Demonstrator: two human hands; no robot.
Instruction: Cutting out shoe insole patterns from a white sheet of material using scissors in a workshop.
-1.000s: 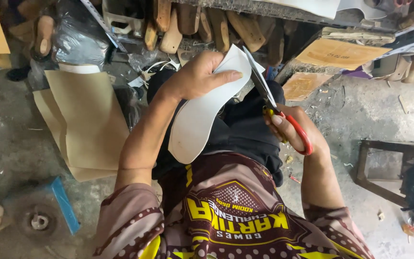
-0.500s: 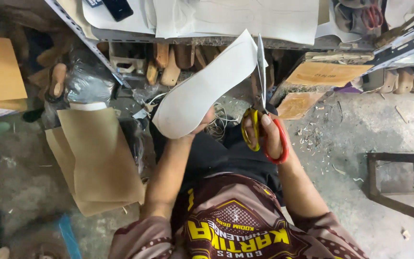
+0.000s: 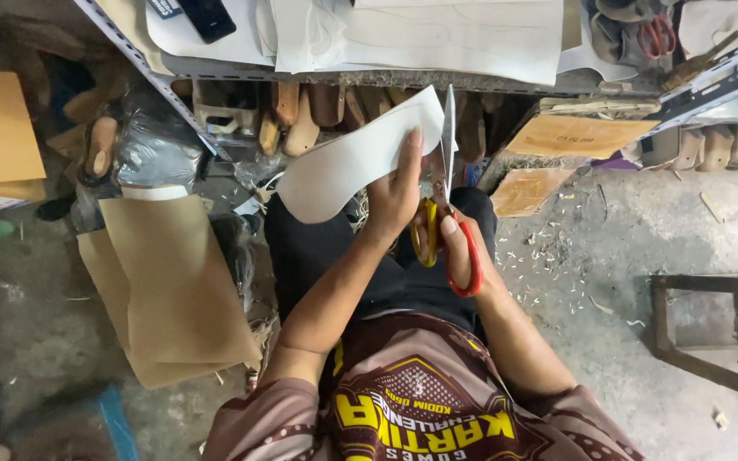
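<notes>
1. Since half a second back, my view has dropped a little and the white sole-shaped sheet (image 3: 352,166) sits lower, over my knees.
2. My left hand (image 3: 396,192) pinches the sheet's right end, thumb under, fingers on top.
3. My right hand (image 3: 463,248) is closed through the red and yellow scissors (image 3: 446,196); the blades run up along the sheet's right edge.
4. Shelf (image 3: 369,81) ahead holds paper patterns; wooden lasts (image 3: 301,115) are racked below it.
5. Cardboard sheets (image 3: 172,290) lie left, stool (image 3: 702,324) right; bare floor between.
</notes>
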